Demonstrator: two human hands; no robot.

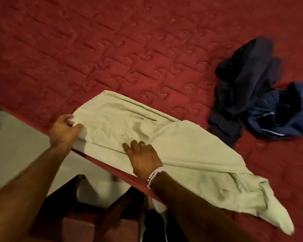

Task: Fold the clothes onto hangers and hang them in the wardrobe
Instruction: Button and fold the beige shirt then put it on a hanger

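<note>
A pale green garment (164, 137) lies stretched along the near edge of the bed, wrinkled in the middle, one end trailing off to the lower right. My left hand (64, 130) pinches the cloth at its left end, thumb and fingers closed on a fold. My right hand (143, 158), with a ring and a white bead bracelet, rests flat on the garment near its lower edge, fingers spread. No hanger or wardrobe is in view.
A red quilted bedspread (112, 49) covers the bed. A heap of dark navy clothes (255, 88) lies at the right. Below the bed edge are pale floor (16, 140) and a dark wooden stool (87, 215).
</note>
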